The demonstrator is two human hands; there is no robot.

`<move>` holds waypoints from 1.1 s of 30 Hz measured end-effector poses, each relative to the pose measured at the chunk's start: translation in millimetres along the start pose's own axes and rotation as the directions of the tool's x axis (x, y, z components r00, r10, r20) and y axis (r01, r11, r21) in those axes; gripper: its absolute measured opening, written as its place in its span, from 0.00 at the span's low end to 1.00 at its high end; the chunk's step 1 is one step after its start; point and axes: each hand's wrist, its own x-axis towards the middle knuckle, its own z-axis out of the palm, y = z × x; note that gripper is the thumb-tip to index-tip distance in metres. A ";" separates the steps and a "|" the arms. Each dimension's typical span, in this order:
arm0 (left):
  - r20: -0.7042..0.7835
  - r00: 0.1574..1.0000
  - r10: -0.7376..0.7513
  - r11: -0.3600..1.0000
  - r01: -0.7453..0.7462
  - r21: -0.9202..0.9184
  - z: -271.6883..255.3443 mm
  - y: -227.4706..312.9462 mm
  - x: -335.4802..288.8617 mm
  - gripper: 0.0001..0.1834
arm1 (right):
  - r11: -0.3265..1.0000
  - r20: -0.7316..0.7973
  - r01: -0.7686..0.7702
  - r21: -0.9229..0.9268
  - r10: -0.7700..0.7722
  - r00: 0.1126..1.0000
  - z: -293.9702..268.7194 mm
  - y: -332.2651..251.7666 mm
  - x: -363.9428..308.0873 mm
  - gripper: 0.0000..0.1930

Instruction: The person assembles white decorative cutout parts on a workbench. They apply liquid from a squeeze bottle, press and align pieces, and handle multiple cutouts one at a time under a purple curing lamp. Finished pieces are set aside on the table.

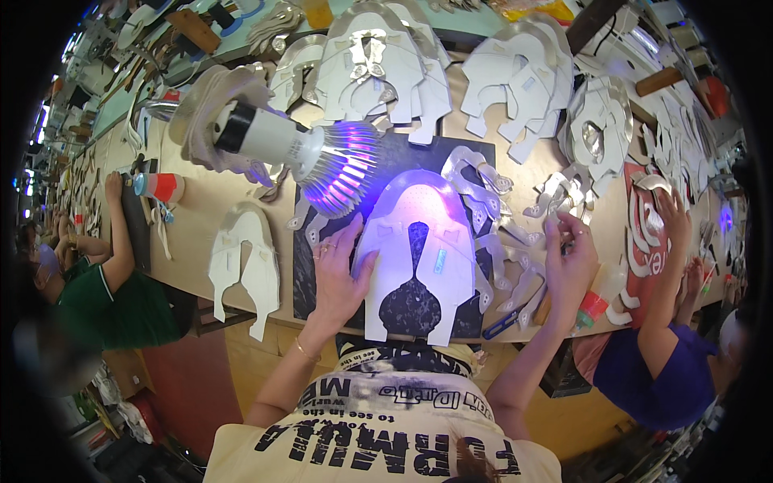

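A white horseshoe-shaped shoe upper piece (386,266) with a metallic toe lies on a dark speckled board (322,278) before me. Purple-blue light falls on its toe. My left hand (338,270) rests along its left edge, fingers stretched and thumb on the piece. To the right, my right hand (572,262) is raised beside a cluster of small metallic cut pieces (560,193). Its fingertips are bent together; whatever they pinch is too small to name. More small patterned trim pieces (475,181) lie along the board's right side.
A finned lamp bulb (338,165) hangs left of the upper. Stacked uppers (370,68) line the table's far side; a single upper (244,266) lies left. A blue-handled tool (501,325) and a bottle with a red label (596,302) are near right. People work at both sides.
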 end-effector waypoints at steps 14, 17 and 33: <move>0.013 0.986 -0.167 0.973 0.167 -0.158 -21.4 -14.2 -11.5 0.24 | 0.995 0.284 0.098 -0.016 -0.089 0.955 11.0 8.5 -28.9 0.11; 0.026 0.985 -0.173 0.962 0.175 -0.212 -19.1 -14.6 -14.0 0.24 | 0.987 0.323 0.157 -0.036 -0.137 0.936 19.3 5.6 -32.2 0.11; -0.015 0.988 -0.154 0.983 0.151 -0.107 -19.8 -9.2 -8.2 0.25 | 0.992 0.287 0.086 -0.097 -0.055 0.956 -5.8 24.6 -25.1 0.12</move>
